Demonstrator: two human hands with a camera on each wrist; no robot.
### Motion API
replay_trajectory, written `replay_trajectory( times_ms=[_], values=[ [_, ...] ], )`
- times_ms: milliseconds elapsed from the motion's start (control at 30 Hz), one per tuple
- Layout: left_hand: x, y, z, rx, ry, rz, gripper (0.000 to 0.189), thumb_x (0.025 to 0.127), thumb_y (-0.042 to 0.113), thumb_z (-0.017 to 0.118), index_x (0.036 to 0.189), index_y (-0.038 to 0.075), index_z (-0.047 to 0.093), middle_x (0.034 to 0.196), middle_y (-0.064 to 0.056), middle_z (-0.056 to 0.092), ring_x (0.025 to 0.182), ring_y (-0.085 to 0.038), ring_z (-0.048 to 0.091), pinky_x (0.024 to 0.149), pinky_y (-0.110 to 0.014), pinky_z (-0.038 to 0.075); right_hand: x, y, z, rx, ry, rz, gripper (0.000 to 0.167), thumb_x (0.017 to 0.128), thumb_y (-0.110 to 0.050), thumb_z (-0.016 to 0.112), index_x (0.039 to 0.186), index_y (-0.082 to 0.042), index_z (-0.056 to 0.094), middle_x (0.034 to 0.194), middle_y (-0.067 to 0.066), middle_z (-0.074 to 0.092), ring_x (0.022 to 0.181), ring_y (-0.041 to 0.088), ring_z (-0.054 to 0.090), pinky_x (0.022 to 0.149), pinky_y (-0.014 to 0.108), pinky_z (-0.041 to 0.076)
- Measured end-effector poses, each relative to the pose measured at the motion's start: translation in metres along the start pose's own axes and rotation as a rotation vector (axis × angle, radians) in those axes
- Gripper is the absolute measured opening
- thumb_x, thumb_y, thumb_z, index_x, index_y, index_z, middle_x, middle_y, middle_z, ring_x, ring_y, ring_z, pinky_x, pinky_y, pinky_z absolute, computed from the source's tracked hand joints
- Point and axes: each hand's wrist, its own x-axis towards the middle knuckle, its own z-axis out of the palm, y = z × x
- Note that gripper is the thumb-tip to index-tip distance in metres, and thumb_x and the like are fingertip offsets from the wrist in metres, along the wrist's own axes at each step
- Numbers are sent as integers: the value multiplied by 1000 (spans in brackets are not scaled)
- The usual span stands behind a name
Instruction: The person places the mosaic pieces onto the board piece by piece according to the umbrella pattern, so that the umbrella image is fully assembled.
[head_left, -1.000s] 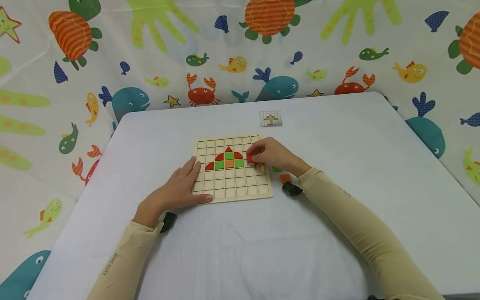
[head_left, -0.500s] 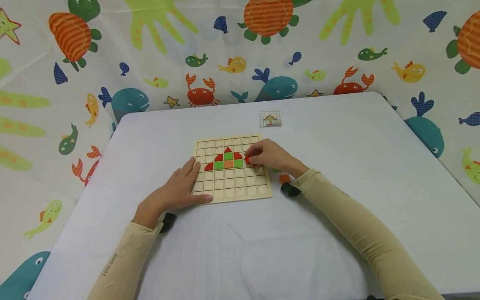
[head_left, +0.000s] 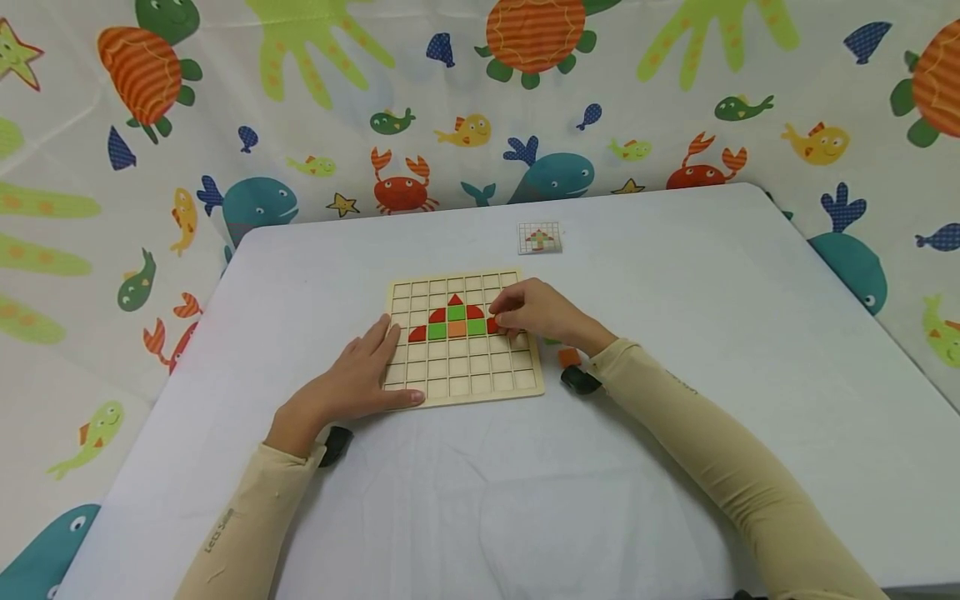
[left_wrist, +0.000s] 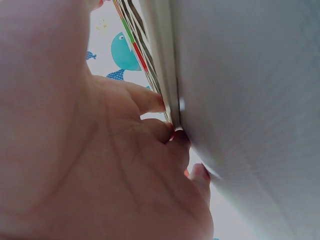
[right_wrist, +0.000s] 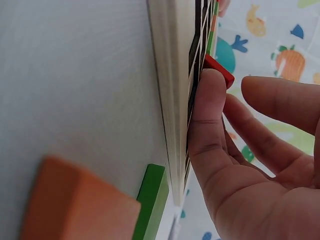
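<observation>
In the head view a wooden grid board [head_left: 480, 367] bears red, green and orange blocks; an orange block [head_left: 457, 328] is in the middle, with a red triangle block [head_left: 455, 299] at the top. My left hand [head_left: 356, 375] rests on the board's left edge, fingers spread and thumb along the near-left corner. At the right end of the row, my right hand [head_left: 536, 308] holds a small red block [head_left: 492, 325] over a cell. The right wrist view shows this red block [right_wrist: 219, 70] tilted at the thumb tip; the index fingertip stands slightly apart.
Beside the board's right edge lie a loose orange block [head_left: 569, 357] and a green block [head_left: 551, 340], partly hidden by the right hand. Behind the board is a small printed pattern card [head_left: 539, 237]. A patterned cloth hangs behind the white table [head_left: 675, 275].
My right hand stays nearly in place while the red block shifts slightly and sits lower, against the end of the row. The left hand keeps its place on the board.
</observation>
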Motion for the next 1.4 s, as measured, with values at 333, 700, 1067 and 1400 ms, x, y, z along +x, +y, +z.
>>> replay_trajectory(
  times_ms=[333, 700, 1067, 1400],
  values=[
    [0, -2, 1, -3, 5, 4, 125, 91, 63, 78, 168, -7, 9, 177, -25, -2, 163, -42, 3, 128, -62, 6, -2, 0, -6, -16, -11, -24, 20, 108, -11, 62, 118, 3, 73, 99, 13, 76, 84, 26, 73, 85, 37, 60],
    [0, -3, 3, -6, 13, 12, 124, 91, 63, 78, 168, -7, 10, 177, -26, -1, 162, -43, 4, 128, -63, 6, -3, 0, -20, -35, -59, -14, 24, 109, -15, 63, 119, 4, 72, 99, 13, 74, 89, 27, 72, 89, 37, 59],
    [0, 0, 1, 2, 4, -5, 124, 90, 62, 78, 168, -7, 11, 177, -25, -2, 162, -43, 4, 128, -62, 5, -15, 8, -56, -235, -117, -8, 28, 104, -21, 70, 124, -2, 75, 107, 10, 73, 94, 27, 65, 88, 41, 54],
    [1, 1, 2, 8, 6, -4, 124, 90, 63, 78, 168, -7, 11, 177, -26, -1, 162, -43, 4, 128, -62, 6, -23, 20, -76, -386, -232, 51, 20, 99, -19, 74, 115, -6, 73, 106, 8, 68, 99, 27, 59, 88, 40, 51]
  ],
)
